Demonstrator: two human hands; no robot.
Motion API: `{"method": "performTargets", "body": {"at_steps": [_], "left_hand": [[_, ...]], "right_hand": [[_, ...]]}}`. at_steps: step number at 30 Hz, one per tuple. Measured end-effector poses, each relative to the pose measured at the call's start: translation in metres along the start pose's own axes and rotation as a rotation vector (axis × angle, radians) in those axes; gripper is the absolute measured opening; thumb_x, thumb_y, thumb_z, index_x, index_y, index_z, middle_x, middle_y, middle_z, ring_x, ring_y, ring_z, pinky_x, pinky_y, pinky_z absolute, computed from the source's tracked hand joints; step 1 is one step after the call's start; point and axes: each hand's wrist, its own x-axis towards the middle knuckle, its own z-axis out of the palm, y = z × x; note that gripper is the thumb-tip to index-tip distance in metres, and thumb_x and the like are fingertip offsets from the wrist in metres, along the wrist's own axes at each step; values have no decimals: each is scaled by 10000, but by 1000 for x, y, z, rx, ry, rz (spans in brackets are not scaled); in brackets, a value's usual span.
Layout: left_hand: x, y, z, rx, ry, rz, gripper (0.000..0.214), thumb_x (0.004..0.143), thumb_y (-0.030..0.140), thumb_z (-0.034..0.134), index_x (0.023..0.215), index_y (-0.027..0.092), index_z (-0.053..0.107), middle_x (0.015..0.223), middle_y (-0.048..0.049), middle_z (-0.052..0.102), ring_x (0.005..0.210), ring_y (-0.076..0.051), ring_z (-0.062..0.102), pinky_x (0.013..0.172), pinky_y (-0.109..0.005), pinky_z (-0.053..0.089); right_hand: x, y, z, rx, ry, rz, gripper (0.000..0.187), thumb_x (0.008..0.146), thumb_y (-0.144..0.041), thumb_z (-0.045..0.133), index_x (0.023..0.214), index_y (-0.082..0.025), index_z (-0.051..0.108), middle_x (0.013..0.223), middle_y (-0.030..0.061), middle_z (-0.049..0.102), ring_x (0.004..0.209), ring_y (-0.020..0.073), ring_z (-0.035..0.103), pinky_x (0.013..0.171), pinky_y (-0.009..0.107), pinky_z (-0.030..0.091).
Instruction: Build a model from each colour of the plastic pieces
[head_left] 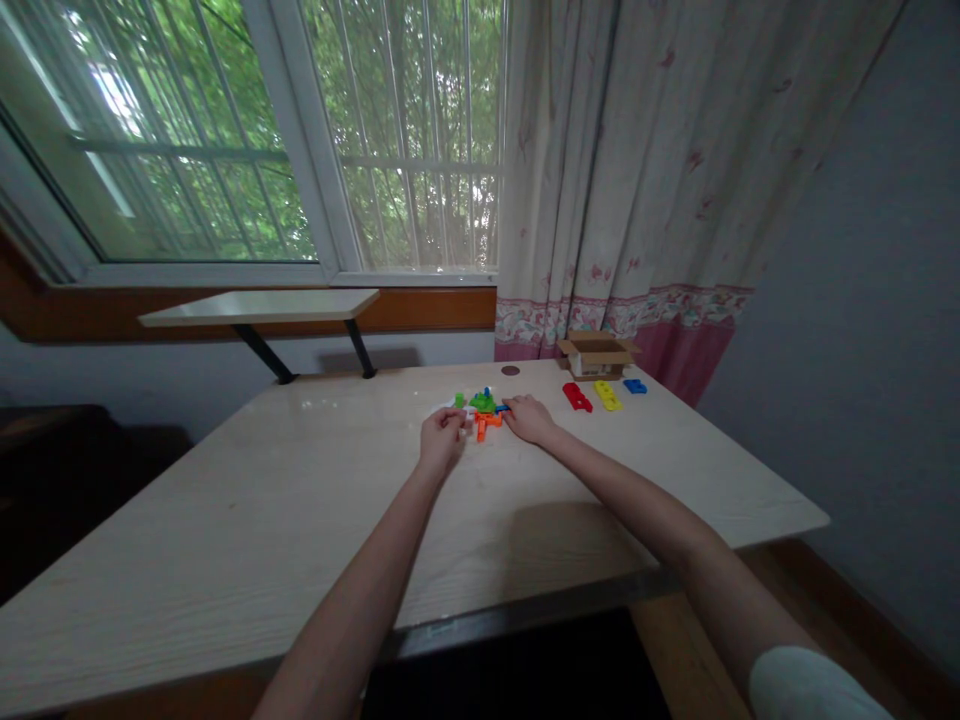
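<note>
Orange bits (pixel 481 428) lie on the table (pixel 300 510) between two bare hands, at the near edge of a small, crowded pile. Just behind them are green bits (pixel 482 403), with a dot of blue on top; a lighter green bit (pixel 460 400) stands at the left of the pile.

The left hand (pixel 442 436) is at the pile's left side, fingers bunched and curled, their tips close to a pale bit (pixel 469 413). Whether they pinch it, I cannot tell. The right hand (pixel 529 420) is low on the other side, palm down, its fingers reaching to a blue bit (pixel 502 408) at the pile's right edge; whether it grips or only touches that, I cannot tell.

Farther right, well apart from the pile, a red block (pixel 577 397), a yellow block (pixel 607 396) and a blue block (pixel 635 386) lie in a loose row. Just behind them is a cardboard box (pixel 598 366), flaps open, near the curtain (pixel 637 150).
</note>
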Motion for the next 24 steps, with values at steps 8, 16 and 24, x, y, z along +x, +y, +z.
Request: {"method": "performTargets", "body": {"at_steps": [8,16,24], "left_hand": [[-2,2,1,-14,-5,-5,233,535,352,675,608,138,620,467,17,537,385,-60,364,399,-199,250],[-1,2,1,-25,-9,14,171,544,295,664,591,136,625,492,15,551,397,-65,382,411,-204,262],[-5,1,5,-70,-181,-6,325,521,332,734,763,121,682,543,3,588,440,-64,413,432,-206,281]], "right_hand": [[1,4,14,87,118,-23,216,882,-284,486,1014,-195,631,990,89,656,954,204,544,834,315,393],[-12,-5,2,259,341,-161,237,883,-271,488,1068,-176,601,1041,97,628,996,218,526,892,366,387],[-25,-26,-2,561,432,-320,235,875,-272,500,1090,-244,592,1056,77,606,1036,199,536,920,376,424]]}}
